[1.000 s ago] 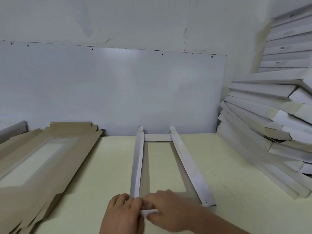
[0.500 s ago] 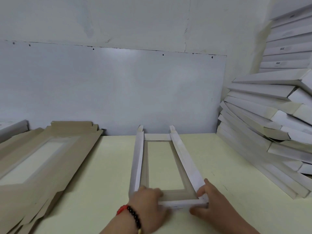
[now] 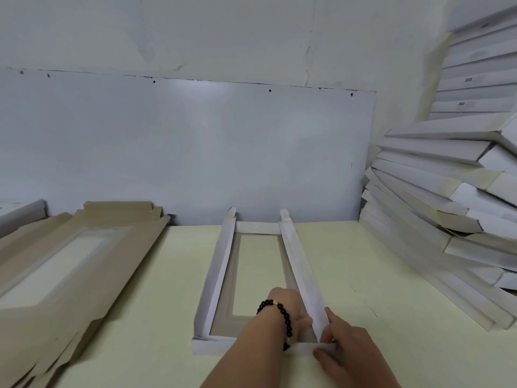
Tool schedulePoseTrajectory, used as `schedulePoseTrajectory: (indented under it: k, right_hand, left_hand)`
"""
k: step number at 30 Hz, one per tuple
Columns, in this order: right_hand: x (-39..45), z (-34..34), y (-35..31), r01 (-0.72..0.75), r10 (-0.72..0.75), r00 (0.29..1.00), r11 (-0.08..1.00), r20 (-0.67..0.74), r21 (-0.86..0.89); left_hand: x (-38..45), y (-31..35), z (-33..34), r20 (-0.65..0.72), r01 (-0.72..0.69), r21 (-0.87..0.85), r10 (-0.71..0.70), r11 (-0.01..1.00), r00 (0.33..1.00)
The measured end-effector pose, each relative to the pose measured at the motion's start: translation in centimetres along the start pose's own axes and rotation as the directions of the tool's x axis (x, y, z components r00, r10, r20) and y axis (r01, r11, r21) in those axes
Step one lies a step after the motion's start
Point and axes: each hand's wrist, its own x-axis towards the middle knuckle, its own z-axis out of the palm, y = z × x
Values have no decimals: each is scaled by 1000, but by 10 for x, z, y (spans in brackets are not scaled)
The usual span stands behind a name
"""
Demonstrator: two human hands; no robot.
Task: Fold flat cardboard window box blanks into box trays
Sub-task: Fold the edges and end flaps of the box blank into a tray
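Both hands work the tray's (image 3: 221, 287) five-o'clock corner: left hand (image 3: 291, 309) presses inside, right hand (image 3: 344, 345) pinches the wall; best seat that tab squarely.

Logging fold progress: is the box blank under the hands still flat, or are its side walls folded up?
Partly folded. The box blank has both long walls raised; the left hand and right hand work its near right corner.

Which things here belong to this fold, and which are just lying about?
In the job:
box blank, being folded
left hand and right hand, at its near right corner

Lying about:
flat blanks, left
folded trays, stacked right
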Motion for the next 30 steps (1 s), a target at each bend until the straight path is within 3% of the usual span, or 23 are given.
schedulePoseTrajectory:
  k: [5, 10, 15, 19, 23, 25, 30]
  right_hand:
    - [-1, 4, 3, 47, -47, 999, 999, 2, -17]
    - [0, 1, 3, 113, -114, 993, 992, -10, -54]
    - [-2, -3, -4, 172, -176, 983, 983, -57, -67]
    - [-5, -5, -11, 195, -213, 967, 972, -138, -132]
    - [-3, -5, -5, 139, -139, 989, 990, -46, -15]
    - [-3, -2, -1, 75, -74, 997, 997, -5, 36]
    - [0, -1, -2, 19, -22, 999, 998, 50, 58]
  left_hand:
    - [-1, 1, 3, 60, 49, -23, -47, 999, 997]
    - [-6, 3, -4, 100, 155, 112, -166, 982, 981]
    - [-12, 5, 0, 203, 128, 222, -175, 967, 963]
    - [-17, 8, 1, 154, 79, 464, -168, 882, 974]
    - [-24, 15, 11, 154, -4, 694, -143, 720, 978]
    - [-27, 15, 14, 169, -81, 752, -73, 654, 983]
    - [-32, 12, 9, 142, -39, 801, -127, 598, 982]
